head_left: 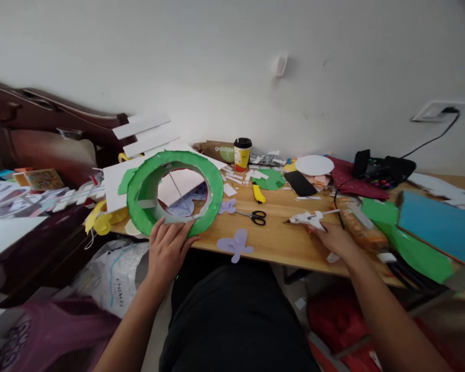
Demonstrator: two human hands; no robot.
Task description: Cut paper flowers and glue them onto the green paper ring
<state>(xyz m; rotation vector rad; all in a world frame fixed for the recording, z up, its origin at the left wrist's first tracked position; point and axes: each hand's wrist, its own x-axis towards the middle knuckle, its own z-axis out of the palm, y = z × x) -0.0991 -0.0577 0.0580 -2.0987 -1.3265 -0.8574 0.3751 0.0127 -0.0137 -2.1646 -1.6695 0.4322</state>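
Observation:
My left hand (169, 241) is closed over the lower rim of a green paper-covered ring (214, 192), which stands tilted at the table's front edge. A thin rod crosses the ring's opening. On the right, my right hand (331, 237) grips the handle of a white hot glue gun (308, 219), its nozzle pointing left over the table. Between the hands lie black-handled scissors (259, 217), a purple paper cutout (237, 245) at the table edge, and a yellow utility knife (259, 194).
Behind stand a yellow cup with a black lid (242, 155) and a black phone (300, 183). White board pieces (114, 181) lean behind the ring. At right are an orange-labelled packet (362, 225), a blue sheet (439, 225) and a cord to a wall socket (442, 111).

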